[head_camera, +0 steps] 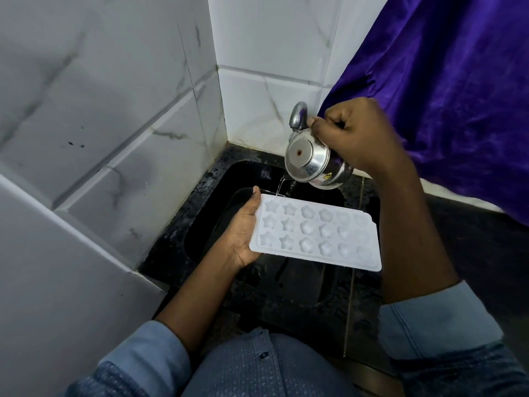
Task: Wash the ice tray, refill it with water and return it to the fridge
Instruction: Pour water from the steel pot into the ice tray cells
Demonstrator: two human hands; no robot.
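A white plastic ice tray point(316, 232) with star- and flower-shaped cups is held level above a black sink point(200, 224). My left hand point(243, 236) grips its left short edge, thumb on the rim and fingers beneath. My right hand point(355, 133) grips a small steel kettle point(313, 159) by its handle, tilted to the left. A thin stream of water point(280, 186) runs from the kettle onto the tray's far left corner.
A chrome tap point(298, 115) juts from the white tiled wall right behind the kettle. Marbled tile walls point(114, 110) close in on the left. A purple curtain point(458, 96) hangs on the right. The speckled black counter point(357, 296) frames the sink.
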